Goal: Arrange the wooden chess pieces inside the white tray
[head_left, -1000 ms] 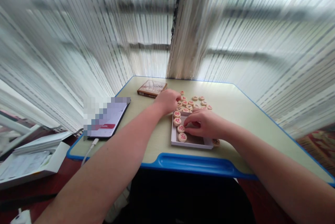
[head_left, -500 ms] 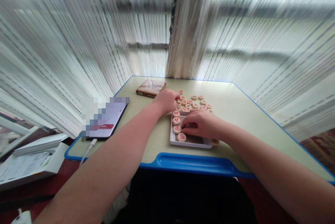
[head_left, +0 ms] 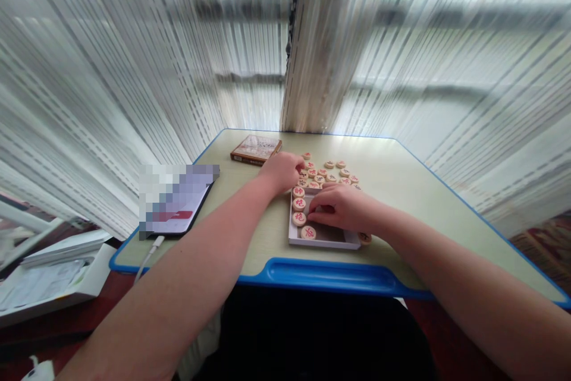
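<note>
Round wooden Chinese chess pieces with red or black characters lie in a loose group (head_left: 319, 179) beyond a shallow white box (head_left: 323, 244). Inside the box, along its left wall, stands a column of red pieces, among them one (head_left: 299, 219) near my right fingertips and a lower one (head_left: 308, 232). My right hand (head_left: 345, 205) reaches into the box, fingers bent in toward the thumb; anything between the tips is hidden. My left hand (head_left: 282, 170) is curled at the group's left edge, its fingertips beside a black-marked piece (head_left: 302, 175); what it holds, if anything, is hidden.
A brown-edged flat box (head_left: 256, 148) with a printed top lies behind my left hand. On the left, a phone or tablet (head_left: 182, 205) has a white cable (head_left: 149, 253) plugged in. The blue table rim has a tray groove (head_left: 332, 274). One piece (head_left: 364, 239) sits beside the white box's right corner.
The whole view has shifted slightly. Both hands keep nearly the same places, and I see no piece clearly moved.
</note>
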A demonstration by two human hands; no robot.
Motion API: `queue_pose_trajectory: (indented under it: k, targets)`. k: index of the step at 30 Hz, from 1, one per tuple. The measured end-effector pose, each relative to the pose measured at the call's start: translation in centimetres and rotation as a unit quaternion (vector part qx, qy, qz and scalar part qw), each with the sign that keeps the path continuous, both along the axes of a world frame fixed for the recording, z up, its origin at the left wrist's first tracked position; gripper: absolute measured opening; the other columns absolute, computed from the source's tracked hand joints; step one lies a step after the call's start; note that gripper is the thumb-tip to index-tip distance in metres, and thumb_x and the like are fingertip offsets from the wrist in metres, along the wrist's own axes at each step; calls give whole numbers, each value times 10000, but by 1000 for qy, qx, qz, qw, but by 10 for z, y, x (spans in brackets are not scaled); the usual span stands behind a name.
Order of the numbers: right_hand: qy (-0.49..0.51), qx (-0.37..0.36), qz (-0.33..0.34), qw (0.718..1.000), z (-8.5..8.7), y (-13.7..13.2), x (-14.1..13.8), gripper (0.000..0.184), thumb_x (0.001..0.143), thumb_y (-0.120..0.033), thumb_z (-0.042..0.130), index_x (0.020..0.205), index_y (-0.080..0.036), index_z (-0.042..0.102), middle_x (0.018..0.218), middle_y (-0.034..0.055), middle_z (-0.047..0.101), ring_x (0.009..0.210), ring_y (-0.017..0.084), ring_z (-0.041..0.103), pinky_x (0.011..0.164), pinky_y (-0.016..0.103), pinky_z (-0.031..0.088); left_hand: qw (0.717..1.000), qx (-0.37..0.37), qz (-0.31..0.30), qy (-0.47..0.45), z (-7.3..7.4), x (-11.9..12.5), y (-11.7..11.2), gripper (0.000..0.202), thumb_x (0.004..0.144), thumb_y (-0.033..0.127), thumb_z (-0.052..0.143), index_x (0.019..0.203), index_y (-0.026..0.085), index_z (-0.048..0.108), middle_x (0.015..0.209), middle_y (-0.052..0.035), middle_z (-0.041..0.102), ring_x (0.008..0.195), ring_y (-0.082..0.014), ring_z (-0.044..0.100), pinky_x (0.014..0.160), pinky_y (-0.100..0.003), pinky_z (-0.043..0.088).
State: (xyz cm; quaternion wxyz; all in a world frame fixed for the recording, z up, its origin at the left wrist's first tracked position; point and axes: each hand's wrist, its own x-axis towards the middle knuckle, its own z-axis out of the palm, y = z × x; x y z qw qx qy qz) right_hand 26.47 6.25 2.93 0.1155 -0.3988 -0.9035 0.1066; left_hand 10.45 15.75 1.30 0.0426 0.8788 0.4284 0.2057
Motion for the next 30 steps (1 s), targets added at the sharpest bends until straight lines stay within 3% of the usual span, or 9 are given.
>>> queue_pose_trajectory:
  k: [9,20,26,30]
  targets:
    - [-13,9,-30,999,-5,1,-3,160,789,-337,615,788,-199,697,727,40,637,697,148,545,647,251,374,1000,-11,20,17,0,1,2,284,695,132,484,845,210,712,899,-28,712,886,-181,623,841,-293,476]
    - [-19,46,-91,995,5,-2,-1,113,741,-271,635,681,-182,671,622,20,585,627,126,485,576,235,315,999,-9,31,5,3,-2,3,280,687,125,473,815,199,711,858,-29,711,833,-177,625,810,-291,482]
    - [-30,-17,-61,998,13,-16,-6,255,717,-427,639,631,-188,659,564,4,572,530,102,443,513,235,274,1000,1,13,9,6,-2,0,281,691,122,473,827,192,708,867,-27,714,841,-169,628,813,-279,480]
    - [-24,-44,-60,997,11,-15,-8,255,710,-449,646,662,-199,666,598,-7,590,536,96,451,512,228,273,1000,-6,10,-2,5,-4,1,286,675,110,474,821,190,707,839,-19,714,811,-157,632,792,-265,483]
